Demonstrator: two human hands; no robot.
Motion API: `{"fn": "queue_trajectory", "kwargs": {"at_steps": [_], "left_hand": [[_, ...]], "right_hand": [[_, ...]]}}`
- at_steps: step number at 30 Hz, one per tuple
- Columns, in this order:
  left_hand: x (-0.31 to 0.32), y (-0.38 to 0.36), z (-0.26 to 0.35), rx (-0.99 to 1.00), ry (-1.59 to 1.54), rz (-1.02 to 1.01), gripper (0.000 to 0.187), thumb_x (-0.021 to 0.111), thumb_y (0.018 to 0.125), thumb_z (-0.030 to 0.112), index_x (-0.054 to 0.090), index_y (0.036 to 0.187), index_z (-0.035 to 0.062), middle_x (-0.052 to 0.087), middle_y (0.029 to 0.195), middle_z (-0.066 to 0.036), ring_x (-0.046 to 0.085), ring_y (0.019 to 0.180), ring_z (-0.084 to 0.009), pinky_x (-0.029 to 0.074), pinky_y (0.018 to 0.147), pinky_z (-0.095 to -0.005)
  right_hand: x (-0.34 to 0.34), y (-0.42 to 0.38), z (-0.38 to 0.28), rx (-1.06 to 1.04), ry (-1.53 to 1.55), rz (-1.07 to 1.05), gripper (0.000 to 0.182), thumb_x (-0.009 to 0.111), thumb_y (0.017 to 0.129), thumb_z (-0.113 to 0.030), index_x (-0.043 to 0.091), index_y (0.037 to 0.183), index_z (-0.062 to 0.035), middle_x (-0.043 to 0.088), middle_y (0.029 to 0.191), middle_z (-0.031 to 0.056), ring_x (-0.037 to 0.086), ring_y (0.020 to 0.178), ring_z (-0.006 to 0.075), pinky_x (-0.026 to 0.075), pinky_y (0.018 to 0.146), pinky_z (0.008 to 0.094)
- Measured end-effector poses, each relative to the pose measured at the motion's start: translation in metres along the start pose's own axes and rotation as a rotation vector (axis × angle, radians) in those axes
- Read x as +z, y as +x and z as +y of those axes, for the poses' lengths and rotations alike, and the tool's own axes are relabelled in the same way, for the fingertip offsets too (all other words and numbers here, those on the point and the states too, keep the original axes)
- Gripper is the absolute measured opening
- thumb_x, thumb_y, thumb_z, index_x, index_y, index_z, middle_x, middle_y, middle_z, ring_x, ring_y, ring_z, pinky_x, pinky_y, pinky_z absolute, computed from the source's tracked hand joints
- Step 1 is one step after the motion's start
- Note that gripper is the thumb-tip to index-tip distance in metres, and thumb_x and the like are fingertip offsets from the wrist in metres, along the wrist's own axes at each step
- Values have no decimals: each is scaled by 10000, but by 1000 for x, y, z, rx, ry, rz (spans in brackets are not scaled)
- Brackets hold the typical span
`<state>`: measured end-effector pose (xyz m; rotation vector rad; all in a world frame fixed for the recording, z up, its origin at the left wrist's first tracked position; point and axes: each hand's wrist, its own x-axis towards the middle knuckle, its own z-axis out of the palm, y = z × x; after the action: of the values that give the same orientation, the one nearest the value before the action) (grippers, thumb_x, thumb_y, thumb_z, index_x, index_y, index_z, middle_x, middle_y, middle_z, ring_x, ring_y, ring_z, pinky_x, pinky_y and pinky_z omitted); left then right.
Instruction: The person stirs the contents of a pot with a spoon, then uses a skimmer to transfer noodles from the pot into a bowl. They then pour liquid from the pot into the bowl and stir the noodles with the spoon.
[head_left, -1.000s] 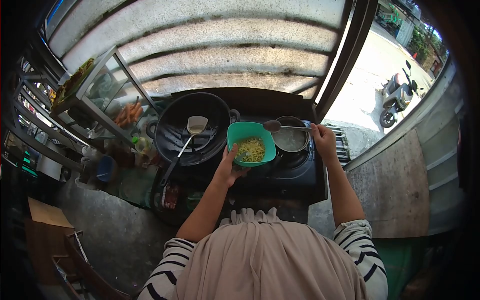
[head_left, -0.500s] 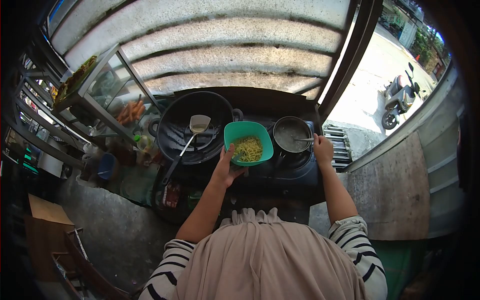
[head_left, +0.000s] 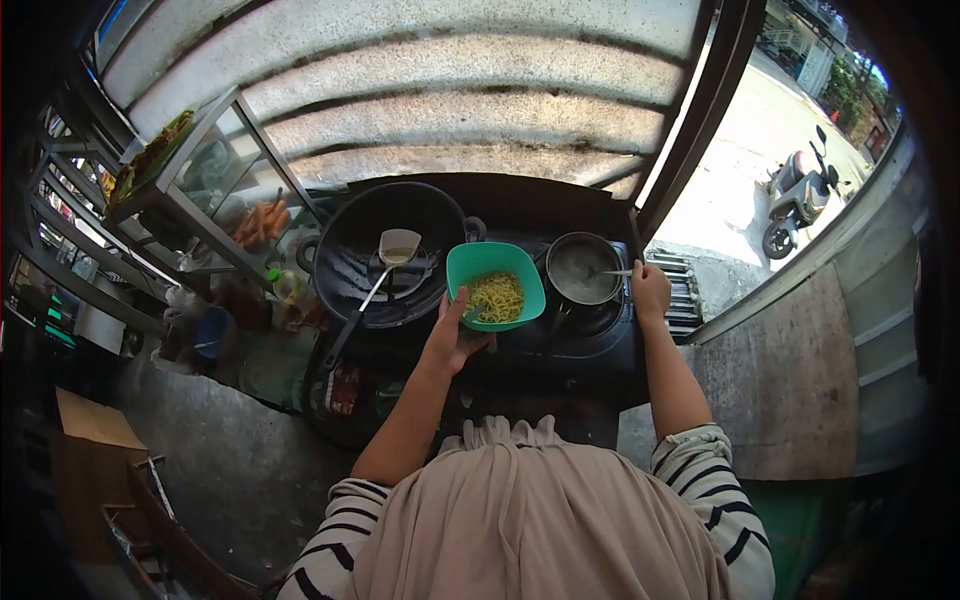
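Observation:
My left hand (head_left: 453, 338) is closed on the near left side of a green bowl (head_left: 470, 262), its thumb over the rim. Yellow noodles (head_left: 497, 297) lie in the bowl, and a utensil end shows by my thumb. My right hand (head_left: 651, 290) grips the handle end of a metal spoon (head_left: 618, 272); its other end dips into cloudy liquid in a small saucepan (head_left: 583, 293). That pan stands on the right burner of a black stove (head_left: 540, 352). To the left of the bowl is a large black wok (head_left: 338, 240), with a spatula (head_left: 378, 287) resting in it.
A glass display case (head_left: 235, 170) with carrots (head_left: 264, 221) stands at the left, beside a bottle with a green cap (head_left: 287, 285). Corrugated panels rise behind the stove. A wooden board (head_left: 775, 375) leans at the right. Outside, a scooter (head_left: 803, 200) is parked.
My right hand has shifted slightly, and the spoon in the saucepan has changed its angle. The bowl in my left hand has barely moved.

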<state>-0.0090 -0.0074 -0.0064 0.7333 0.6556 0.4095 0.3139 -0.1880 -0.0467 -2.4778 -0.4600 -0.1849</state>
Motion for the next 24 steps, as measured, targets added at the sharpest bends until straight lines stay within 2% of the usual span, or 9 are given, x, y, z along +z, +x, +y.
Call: {"fn": "queue_trajectory", "kwargs": {"at_steps": [5, 9, 16, 19, 20, 22, 24], "left_hand": [[1, 1, -1, 9, -9, -4, 672, 611, 882, 527, 328, 1400, 205, 442, 1336, -103, 478, 1208, -286, 462, 953, -481], [-3, -3, 2, 11, -16, -7, 674, 614, 881, 525, 327, 1398, 202, 438, 1341, -104, 484, 1205, -283, 473, 942, -474], [-22, -30, 8, 24, -56, 33, 618, 597, 894, 521, 400, 1360, 167, 511, 1278, -101, 544, 1146, -271, 503, 915, -446], [-32, -42, 8, 27, -84, 46, 613, 594, 896, 523, 416, 1355, 158, 515, 1282, -106, 546, 1146, -272, 504, 914, -443], [-36, -46, 7, 31, -96, 47, 616, 591, 896, 526, 416, 1358, 157, 509, 1295, -110, 541, 1155, -275, 501, 916, -444], [-47, -52, 5, 22, -115, 46, 616, 594, 897, 518, 387, 1369, 181, 496, 1304, -94, 537, 1157, -266, 515, 889, -439], [-54, -58, 4, 17, -134, 44, 620, 597, 897, 510, 358, 1381, 204, 483, 1312, -79, 533, 1160, -257, 528, 861, -435]], "right_hand": [[5, 2, -10, -81, 30, 115, 440, 513, 932, -388, 658, 728, -26, 639, 716, 195, 629, 704, 393, 453, 621, 491], [0, 5, -7, -77, 91, 107, 445, 527, 919, -414, 638, 713, -36, 648, 722, 182, 630, 709, 405, 468, 624, 481], [-34, -1, -1, -152, 331, 160, 422, 566, 941, -300, 549, 644, -1, 530, 563, 158, 532, 519, 342, 386, 509, 427], [-56, -21, -12, -567, 185, 312, 373, 605, 926, -211, 486, 621, -30, 500, 559, 130, 520, 494, 312, 370, 470, 399], [-57, -24, -11, -568, 183, 312, 373, 605, 926, -211, 486, 621, -30, 500, 559, 130, 520, 494, 312, 370, 470, 399], [-56, -28, -7, -707, 87, 320, 358, 608, 917, -212, 491, 630, -33, 525, 577, 126, 539, 513, 324, 390, 479, 421], [-41, -28, 5, -677, 73, 319, 356, 599, 918, -237, 497, 636, -45, 540, 590, 132, 557, 536, 345, 406, 493, 446]]}}
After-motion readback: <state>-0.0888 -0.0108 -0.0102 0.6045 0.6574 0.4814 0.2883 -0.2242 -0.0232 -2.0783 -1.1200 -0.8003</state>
